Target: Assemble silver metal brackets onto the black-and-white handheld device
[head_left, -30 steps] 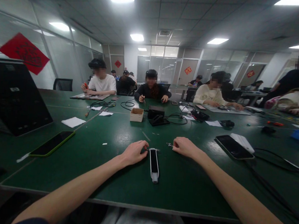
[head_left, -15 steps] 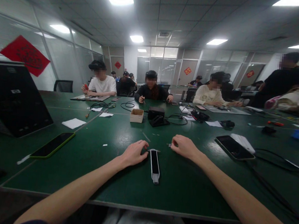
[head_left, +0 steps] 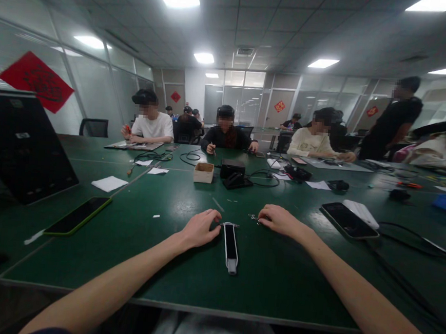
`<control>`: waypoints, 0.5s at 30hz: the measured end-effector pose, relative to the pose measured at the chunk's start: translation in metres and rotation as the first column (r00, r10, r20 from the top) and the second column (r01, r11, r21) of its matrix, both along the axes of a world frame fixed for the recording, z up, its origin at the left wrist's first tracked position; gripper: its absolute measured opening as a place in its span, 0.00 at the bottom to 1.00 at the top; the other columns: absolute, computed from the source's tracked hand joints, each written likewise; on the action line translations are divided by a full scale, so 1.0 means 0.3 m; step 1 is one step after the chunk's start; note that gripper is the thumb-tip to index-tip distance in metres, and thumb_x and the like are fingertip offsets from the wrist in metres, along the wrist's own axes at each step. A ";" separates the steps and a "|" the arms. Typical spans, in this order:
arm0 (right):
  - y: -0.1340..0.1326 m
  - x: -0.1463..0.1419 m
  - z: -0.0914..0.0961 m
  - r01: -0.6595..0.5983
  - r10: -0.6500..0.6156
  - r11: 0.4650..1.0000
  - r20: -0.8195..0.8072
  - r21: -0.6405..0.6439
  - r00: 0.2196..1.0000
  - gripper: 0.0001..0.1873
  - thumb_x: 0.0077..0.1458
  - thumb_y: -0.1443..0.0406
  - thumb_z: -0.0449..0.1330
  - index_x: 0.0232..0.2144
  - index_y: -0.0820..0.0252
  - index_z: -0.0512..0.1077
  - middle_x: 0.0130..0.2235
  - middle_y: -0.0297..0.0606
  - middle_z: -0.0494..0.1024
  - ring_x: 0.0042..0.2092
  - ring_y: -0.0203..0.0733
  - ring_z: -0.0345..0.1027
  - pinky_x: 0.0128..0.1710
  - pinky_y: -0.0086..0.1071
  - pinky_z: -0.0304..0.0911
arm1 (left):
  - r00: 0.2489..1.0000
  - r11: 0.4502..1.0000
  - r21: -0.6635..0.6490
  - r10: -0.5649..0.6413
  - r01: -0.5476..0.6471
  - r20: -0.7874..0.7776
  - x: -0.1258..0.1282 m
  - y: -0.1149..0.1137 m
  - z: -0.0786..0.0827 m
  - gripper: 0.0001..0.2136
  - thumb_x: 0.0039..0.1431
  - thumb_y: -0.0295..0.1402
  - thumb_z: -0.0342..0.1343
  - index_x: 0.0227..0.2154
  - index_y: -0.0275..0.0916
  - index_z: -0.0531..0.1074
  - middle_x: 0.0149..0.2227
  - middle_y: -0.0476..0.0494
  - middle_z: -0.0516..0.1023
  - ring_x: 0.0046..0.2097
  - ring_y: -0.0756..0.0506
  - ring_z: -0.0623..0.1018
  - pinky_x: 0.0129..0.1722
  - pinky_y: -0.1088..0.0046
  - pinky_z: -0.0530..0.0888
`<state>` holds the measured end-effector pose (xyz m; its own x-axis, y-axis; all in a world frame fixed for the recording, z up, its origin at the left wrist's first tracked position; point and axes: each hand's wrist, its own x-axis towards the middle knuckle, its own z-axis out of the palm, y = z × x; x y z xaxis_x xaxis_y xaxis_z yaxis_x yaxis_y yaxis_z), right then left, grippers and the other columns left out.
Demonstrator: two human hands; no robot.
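Observation:
A slim white-edged device with a long dark face (head_left: 231, 242) lies lengthwise on the green table, a thin metal rod crossing its far end. My left hand (head_left: 201, 228) rests just left of that end, thumb and forefinger apart near the rod's tip. Whether they touch the rod is unclear. Farther right, several small shiny metal pieces (head_left: 253, 219) lie in a loose cluster. My right hand (head_left: 280, 220) is at the right side of the cluster with its fingers curled and tips together on the tabletop. What is between these fingertips is too small to make out.
A small open box (head_left: 203, 173) stands ahead beside a black device (head_left: 233, 170) with cables. A green-edged phone (head_left: 78, 216) lies left, below a black HP case (head_left: 20, 146). Another phone (head_left: 348, 219) lies right, beside a white object. Several people sit across the table.
My right hand has shifted slightly to the right, uncovering more of the small metal pieces. My left hand and the slim device stay in place. A standing person at far right has moved left.

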<state>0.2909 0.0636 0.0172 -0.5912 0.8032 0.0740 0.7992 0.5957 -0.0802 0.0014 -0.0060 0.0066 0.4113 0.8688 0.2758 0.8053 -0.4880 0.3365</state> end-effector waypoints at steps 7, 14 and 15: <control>0.001 -0.015 -0.007 0.118 -0.127 0.979 -0.048 -0.165 0.991 0.08 0.55 0.66 0.56 0.34 0.63 0.75 0.37 0.41 0.77 0.37 0.40 0.71 0.36 0.28 0.62 | 1.000 1.000 -0.002 -0.001 0.001 0.014 -0.006 0.013 -0.022 0.11 0.58 0.34 0.52 0.43 0.38 0.69 0.43 0.43 0.75 0.39 0.44 0.76 0.38 0.68 0.73; -0.031 -0.029 0.006 0.187 -0.209 0.933 -0.040 -0.307 0.977 0.07 0.50 0.65 0.58 0.31 0.63 0.73 0.34 0.39 0.77 0.34 0.39 0.71 0.29 0.26 0.60 | 1.000 1.000 0.011 -0.007 0.007 0.012 -0.008 0.015 -0.025 0.11 0.58 0.34 0.52 0.43 0.38 0.68 0.43 0.43 0.75 0.39 0.44 0.76 0.38 0.68 0.72; -0.033 -0.032 0.006 0.177 -0.197 0.940 -0.037 -0.291 0.980 0.07 0.50 0.65 0.58 0.31 0.62 0.73 0.34 0.38 0.77 0.34 0.39 0.71 0.29 0.27 0.60 | 1.000 1.000 0.010 -0.009 0.009 0.013 -0.008 0.015 -0.025 0.11 0.59 0.34 0.52 0.43 0.38 0.68 0.43 0.43 0.75 0.39 0.45 0.76 0.37 0.68 0.72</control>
<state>0.2815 0.0537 0.0190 -0.4298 0.8918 -0.1411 0.8814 0.3804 -0.2802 -0.0011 -0.0016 -0.0008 0.4156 0.8622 0.2896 0.7961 -0.4988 0.3426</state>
